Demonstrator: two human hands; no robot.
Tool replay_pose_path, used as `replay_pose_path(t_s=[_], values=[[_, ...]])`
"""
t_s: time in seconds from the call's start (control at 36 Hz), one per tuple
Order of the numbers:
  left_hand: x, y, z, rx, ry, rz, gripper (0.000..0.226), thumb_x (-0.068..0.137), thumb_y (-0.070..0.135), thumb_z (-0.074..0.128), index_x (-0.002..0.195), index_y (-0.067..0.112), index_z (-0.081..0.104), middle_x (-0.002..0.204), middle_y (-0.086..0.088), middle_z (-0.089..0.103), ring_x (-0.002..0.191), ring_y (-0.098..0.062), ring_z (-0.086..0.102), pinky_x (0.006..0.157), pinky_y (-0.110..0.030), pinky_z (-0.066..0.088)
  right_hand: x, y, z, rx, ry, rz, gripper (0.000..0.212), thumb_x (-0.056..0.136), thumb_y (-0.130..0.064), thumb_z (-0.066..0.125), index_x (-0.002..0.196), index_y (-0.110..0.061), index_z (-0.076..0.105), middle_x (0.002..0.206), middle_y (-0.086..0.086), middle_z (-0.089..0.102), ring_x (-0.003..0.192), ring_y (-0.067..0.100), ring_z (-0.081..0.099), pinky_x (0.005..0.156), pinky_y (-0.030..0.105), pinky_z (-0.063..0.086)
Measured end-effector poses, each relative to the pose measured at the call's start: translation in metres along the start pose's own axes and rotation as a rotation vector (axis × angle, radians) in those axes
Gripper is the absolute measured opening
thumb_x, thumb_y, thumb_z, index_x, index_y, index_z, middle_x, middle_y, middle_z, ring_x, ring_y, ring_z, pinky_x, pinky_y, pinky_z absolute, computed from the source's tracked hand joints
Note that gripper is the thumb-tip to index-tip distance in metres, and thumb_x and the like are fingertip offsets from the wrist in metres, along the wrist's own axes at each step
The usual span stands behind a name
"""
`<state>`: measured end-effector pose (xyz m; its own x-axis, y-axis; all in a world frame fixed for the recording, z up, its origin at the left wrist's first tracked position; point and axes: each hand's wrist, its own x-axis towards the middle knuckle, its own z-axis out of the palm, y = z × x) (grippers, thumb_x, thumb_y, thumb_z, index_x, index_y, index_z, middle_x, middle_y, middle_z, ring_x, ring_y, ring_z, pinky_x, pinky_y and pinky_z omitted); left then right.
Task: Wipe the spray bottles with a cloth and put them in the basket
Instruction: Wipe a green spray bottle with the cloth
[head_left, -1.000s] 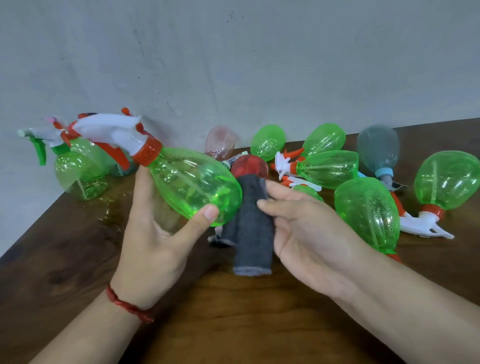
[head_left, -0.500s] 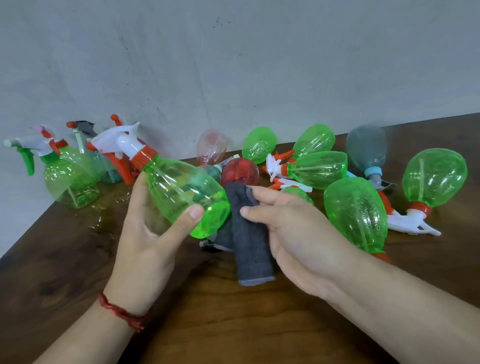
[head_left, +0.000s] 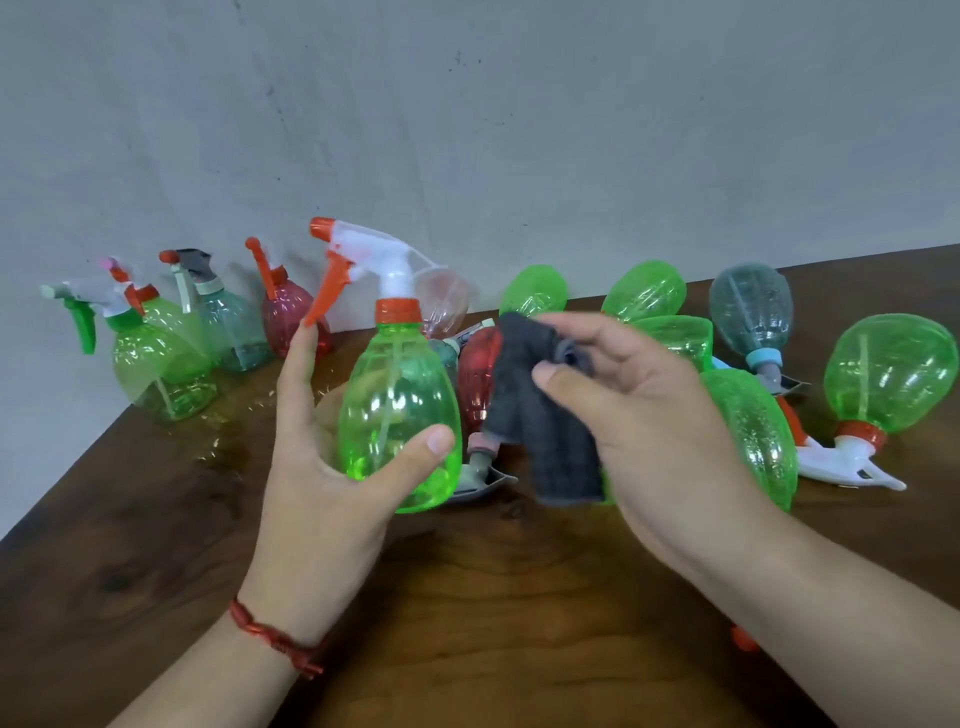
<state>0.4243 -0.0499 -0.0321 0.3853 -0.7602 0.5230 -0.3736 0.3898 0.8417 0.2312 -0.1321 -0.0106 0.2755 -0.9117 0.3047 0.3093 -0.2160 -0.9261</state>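
My left hand (head_left: 322, 467) grips a green spray bottle (head_left: 400, 410) upright above the table, thumb across its front, white head and orange trigger pointing left. My right hand (head_left: 649, 415) holds a dark grey cloth (head_left: 540, 415) just right of the bottle; the cloth hangs down from my fingers. Several more spray bottles lie on their sides behind the hands, among them a red one (head_left: 475, 379) and a green one (head_left: 753, 431). No basket is in view.
Several upright bottles (head_left: 166, 364) stand in a row at the back left against the grey wall (head_left: 467, 130). A green bottle with a white head (head_left: 883, 384) lies at the far right. The brown wooden table (head_left: 467, 597) shows bare wood near me.
My left hand has turned the green bottle from tilted to upright. My right hand has lifted the cloth off the table and bunched it in its fingers.
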Motion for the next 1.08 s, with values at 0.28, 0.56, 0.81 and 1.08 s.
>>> replay_pose_path(t_s=[0.28, 0.56, 0.81, 1.08], values=[[-0.011, 0.001, 0.006, 0.027, -0.297, -0.028, 0.120, 0.068, 0.034, 0.099, 0.159, 0.063, 0.026, 0.128, -0.001, 0.071, 0.116, -0.027, 0.075, 0.107, -0.046, 0.056, 0.014, -0.004, -0.023, -0.678, 0.081, -0.645, 0.039, 0.093, 0.012, 0.064, 0.120, -0.013, 0.077, 0.132, -0.003, 0.071, 0.127, 0.013, 0.064, 0.112, 0.032, 0.048], [-0.015, 0.003, 0.012, 0.090, -0.335, -0.043, 0.117, 0.065, 0.039, 0.097, 0.158, 0.062, 0.030, 0.125, 0.010, 0.071, 0.114, -0.018, 0.074, 0.105, -0.041, 0.053, 0.019, 0.004, -0.026, -1.102, -0.038, -0.825, 0.036, 0.099, -0.003, 0.055, 0.125, -0.015, 0.077, 0.130, -0.005, 0.071, 0.110, 0.028, 0.059, 0.106, 0.014, 0.037], [-0.018, 0.004, 0.018, 0.232, -0.414, 0.039, 0.121, 0.070, 0.030, 0.100, 0.164, 0.050, 0.028, 0.128, 0.015, 0.068, 0.118, -0.013, 0.071, 0.102, -0.016, 0.050, 0.013, 0.002, -0.015, -1.068, -0.015, -0.847, 0.033, 0.099, -0.009, 0.057, 0.124, -0.015, 0.078, 0.126, -0.005, 0.072, 0.106, 0.025, 0.058, 0.102, 0.021, 0.043], [-0.013, 0.000, 0.015, 0.520, -0.365, 0.170, 0.123, 0.067, 0.044, 0.096, 0.166, 0.045, 0.023, 0.138, 0.019, 0.062, 0.132, -0.005, 0.061, 0.109, -0.021, 0.049, 0.010, 0.001, -0.014, -1.124, -0.031, -0.804, 0.037, 0.098, -0.008, 0.050, 0.126, -0.013, 0.075, 0.127, -0.005, 0.072, 0.103, 0.026, 0.056, 0.101, 0.024, 0.043]])
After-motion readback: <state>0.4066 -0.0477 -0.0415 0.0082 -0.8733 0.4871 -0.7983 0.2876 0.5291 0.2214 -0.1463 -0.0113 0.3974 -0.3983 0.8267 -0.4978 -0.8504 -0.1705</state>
